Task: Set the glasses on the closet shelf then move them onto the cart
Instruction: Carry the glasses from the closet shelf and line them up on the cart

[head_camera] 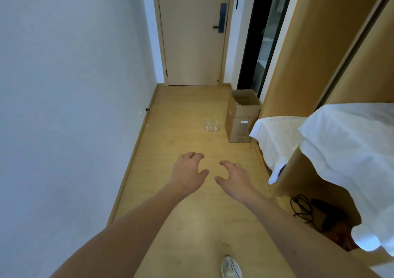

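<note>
Pale wood flooring [170,128] runs down a narrow hallway toward a closed beige door [191,43] with a dark handle and lock plate [221,17]; a plain white wall [64,85] lines the left side, with a small dark doorstop [147,109] low near its skirting; to the right of the door a dark opening with a glass panel [262,43] leads off.

Clear glasses [211,125] stand in a small cluster on the floor, well ahead of the person, just left of an open cardboard box [242,115] that sits against the right side of the passage; how many glasses there are cannot be told at this size.

Both bare arms reach forward over the floor; the left hand [188,172] and the right hand [233,177] are near each other, palms down, apart from one another and well short of the glasses; each grip is spread and loosely curved, fingers bent like claws, holding nothing.

On the right, tan wooden closet panels [298,53] rise up; white cloth [345,149] drapes over surfaces there, in two folds; beneath the nearer one a dark cable [302,209] lies coiled on a wooden shelf bottom beside a dark object too shadowed to identify; a white shoe [231,267] shows at the bottom edge.
</note>
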`<state>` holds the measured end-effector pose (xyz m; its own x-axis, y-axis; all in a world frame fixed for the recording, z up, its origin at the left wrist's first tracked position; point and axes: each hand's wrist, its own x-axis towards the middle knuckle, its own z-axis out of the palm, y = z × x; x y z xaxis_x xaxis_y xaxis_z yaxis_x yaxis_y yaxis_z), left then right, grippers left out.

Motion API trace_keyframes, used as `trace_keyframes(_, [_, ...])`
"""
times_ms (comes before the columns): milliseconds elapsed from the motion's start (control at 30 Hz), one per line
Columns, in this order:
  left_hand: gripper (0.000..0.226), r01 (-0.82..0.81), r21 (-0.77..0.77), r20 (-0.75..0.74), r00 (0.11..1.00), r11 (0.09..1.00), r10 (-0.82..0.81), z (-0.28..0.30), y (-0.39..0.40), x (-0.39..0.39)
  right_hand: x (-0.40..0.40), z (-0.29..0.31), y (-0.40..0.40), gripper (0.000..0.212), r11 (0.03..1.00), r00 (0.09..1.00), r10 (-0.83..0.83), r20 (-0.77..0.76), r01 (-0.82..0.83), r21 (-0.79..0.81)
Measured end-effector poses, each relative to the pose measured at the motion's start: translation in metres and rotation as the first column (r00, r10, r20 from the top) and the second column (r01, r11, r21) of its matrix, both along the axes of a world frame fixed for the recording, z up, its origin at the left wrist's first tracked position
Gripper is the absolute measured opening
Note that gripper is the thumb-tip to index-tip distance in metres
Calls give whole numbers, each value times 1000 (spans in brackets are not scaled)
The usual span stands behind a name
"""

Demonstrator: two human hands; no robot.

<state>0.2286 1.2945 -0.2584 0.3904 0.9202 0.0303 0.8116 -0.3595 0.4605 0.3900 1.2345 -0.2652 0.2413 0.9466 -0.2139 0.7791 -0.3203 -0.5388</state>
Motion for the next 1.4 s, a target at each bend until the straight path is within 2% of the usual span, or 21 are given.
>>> trace_keyframes(400, [58,-15,-67,-51,999,998,11,-14,137,98,102,-15,139,59,1000,999,-31,-45,31,-2])
trace_keyframes(667, [58,-52,-98,-29,998,994,49,-13,214,173,174,-18,221,59,1000,998,-19,-65,17,-23])
trace_keyframes(1067, [57,-48,-97,-40,998,994,45,-15,304,206,206,-28,306,59,999,995,-28,-100,24,-46])
trace_keyframes(1400, [58,10,-113,-22,1000,994,-12,-29,444,216,213,-38,427,59,994,992,-94,-85,89,-70])
